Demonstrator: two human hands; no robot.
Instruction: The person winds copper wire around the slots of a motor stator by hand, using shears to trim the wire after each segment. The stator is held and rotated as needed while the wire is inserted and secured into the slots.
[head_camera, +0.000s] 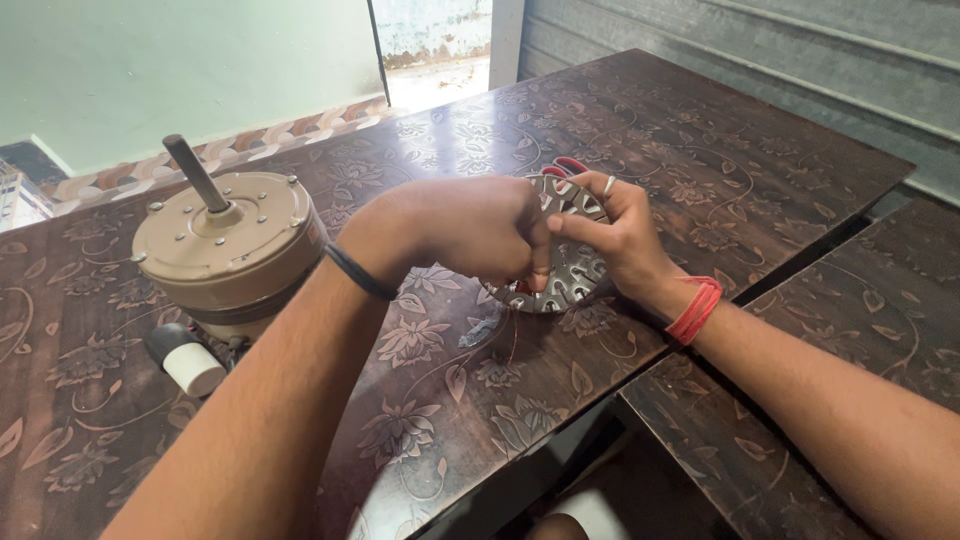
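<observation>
Your left hand (480, 232) fisted, right hand (615, 235) pinching round perforated silver metal plate (567, 270) near table's (700, 170) front edge — keep plate steady, wire taut.

Bare forearms; black band (360, 272) on left wrist, red thread (694, 309) and finger ring (609, 184) on right.

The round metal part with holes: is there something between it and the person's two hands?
Nothing visible is. Both hands already touch the round metal part: the left hand closes a fist over its near-left edge, and the right hand holds its right side. The beige motor stands apart, to the left.
</observation>
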